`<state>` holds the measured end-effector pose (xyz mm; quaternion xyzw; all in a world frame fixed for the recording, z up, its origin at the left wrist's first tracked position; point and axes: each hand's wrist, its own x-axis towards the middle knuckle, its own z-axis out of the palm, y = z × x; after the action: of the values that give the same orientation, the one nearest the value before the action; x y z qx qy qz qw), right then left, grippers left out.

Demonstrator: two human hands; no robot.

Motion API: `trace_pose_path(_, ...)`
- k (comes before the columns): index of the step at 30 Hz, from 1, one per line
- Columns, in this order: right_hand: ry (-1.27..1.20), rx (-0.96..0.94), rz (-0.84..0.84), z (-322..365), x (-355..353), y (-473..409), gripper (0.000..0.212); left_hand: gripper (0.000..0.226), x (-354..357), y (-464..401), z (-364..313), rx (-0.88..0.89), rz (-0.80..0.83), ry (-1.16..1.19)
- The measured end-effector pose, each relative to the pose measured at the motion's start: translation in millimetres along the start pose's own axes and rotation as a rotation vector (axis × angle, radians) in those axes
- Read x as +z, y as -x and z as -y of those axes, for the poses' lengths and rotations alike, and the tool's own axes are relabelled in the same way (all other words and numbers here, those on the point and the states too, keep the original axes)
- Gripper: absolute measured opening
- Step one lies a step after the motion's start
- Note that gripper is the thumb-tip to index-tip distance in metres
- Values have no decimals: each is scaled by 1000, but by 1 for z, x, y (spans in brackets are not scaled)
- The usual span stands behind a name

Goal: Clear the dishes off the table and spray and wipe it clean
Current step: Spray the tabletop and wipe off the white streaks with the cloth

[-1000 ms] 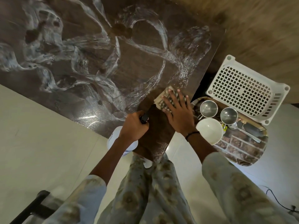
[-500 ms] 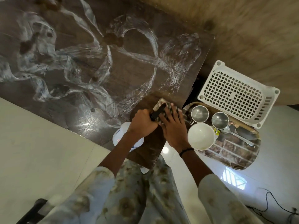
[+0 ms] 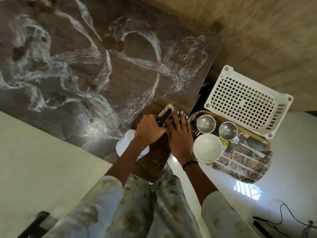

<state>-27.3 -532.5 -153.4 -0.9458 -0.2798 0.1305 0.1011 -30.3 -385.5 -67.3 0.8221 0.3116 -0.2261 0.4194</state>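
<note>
The left hand [image 3: 149,127] grips the black head of a white spray bottle [image 3: 127,145], nozzle pointing to 1 o'clock over the cloth [image 3: 169,109]. The right hand [image 3: 180,134] lies flat, fingers spread, pressing the cloth onto the table [image 3: 85,66] near its 5 o'clock corner. Foamy white streaks cover the tabletop. At 3 o'clock of the hands, a tray [image 3: 248,167] carries two steel cups [image 3: 205,123], a white bowl [image 3: 207,148] and a spoon [image 3: 247,147]; a white basket [image 3: 247,100] sits beside it at 12 o'clock.
</note>
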Motion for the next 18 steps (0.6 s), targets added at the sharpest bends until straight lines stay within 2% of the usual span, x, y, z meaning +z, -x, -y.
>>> trace_pose_path(4,-52,163,26,-1,-9,-36,55,32,-4,-5,7,-13,-63,76)
trace_pose_path(7,-97,180,34,4,-15,-72,53,9,-12,-8,9,11,-100,117)
trace_pose_path(11,-144,-16,93,19,-15,-95,55,13,-18,-14,9,80,-121,120)
trace_pose_path(14,-90,-194,54,18,-5,-69,51,9,-21,-20,9,39,-122,105)
trace_pose_path(17,4,-253,66,-6,-4,-40,71,7,-24,-23,4,23,-122,119)
trace_pose_path(18,10,-228,55,-15,-8,-38,71,3,-25,-25,4,20,-127,125)
